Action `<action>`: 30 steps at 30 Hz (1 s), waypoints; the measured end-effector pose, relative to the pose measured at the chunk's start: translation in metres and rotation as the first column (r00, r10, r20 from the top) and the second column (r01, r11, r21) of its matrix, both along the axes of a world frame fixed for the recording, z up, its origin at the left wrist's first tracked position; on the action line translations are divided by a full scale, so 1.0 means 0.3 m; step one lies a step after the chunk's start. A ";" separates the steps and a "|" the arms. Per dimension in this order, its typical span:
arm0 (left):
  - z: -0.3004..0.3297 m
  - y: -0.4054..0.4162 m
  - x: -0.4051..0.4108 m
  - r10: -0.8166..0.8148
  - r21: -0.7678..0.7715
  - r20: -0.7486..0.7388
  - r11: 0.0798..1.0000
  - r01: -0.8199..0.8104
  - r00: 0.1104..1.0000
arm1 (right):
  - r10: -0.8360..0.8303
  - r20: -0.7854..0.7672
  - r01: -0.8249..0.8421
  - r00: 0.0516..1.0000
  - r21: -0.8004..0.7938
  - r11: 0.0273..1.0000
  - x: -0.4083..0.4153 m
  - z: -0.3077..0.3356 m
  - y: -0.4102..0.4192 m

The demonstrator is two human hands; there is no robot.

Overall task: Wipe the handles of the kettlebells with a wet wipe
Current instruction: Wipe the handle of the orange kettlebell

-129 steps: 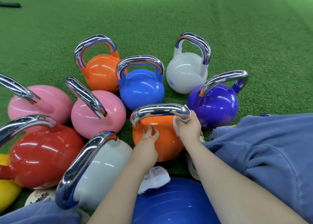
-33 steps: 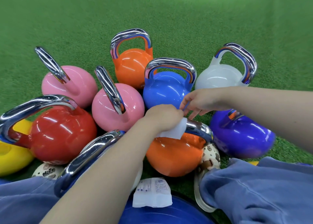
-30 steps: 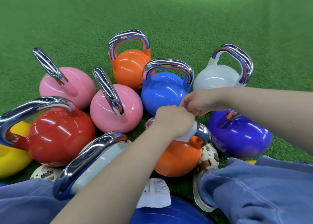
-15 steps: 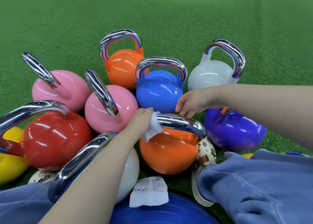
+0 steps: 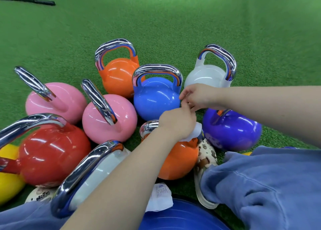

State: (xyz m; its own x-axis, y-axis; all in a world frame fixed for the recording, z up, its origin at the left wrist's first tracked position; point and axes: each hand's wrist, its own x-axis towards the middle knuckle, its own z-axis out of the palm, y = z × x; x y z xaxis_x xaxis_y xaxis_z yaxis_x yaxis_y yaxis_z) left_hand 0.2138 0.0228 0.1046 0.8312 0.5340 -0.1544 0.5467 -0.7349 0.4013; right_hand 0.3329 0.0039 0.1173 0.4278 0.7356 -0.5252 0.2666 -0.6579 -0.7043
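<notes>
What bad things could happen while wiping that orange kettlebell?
The left hand grips the wet wipe on the near orange kettlebell, crowded by the blue kettlebell and purple kettlebell; knuckles might bump them. The right hand hangs close above, so its fingers could get pinched. The shoe beside it may get hit if it tips.

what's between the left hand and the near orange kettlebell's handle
In the head view, a white wet wipe lies between them: the left hand grips it around the chrome handle of the near orange kettlebell, so skin does not touch metal there.
</notes>
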 end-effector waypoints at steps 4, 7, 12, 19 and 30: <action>-0.007 0.089 -0.067 0.167 -0.222 0.299 0.970 -0.101 0.940 | -0.050 -0.036 0.051 0.998 0.017 0.999 -0.041 0.019 -0.019; -0.045 0.121 -0.179 0.223 -0.140 0.497 0.974 -0.176 0.839 | 0.050 -0.046 -0.053 0.998 -0.083 0.995 -0.087 0.029 -0.047; -0.131 0.083 -0.313 0.356 -0.215 0.556 0.935 -0.284 0.751 | 0.419 0.316 -0.349 0.851 -0.254 0.902 -0.170 0.032 -0.033; -0.157 0.081 -0.340 0.355 -0.224 0.547 0.935 -0.276 0.758 | 0.559 0.520 -0.459 0.647 -0.320 0.829 -0.302 -0.004 0.019; -0.120 0.062 -0.339 0.335 -0.347 0.562 0.925 -0.152 0.756 | -0.052 0.649 0.075 0.759 -0.007 0.997 -0.256 -0.176 -0.155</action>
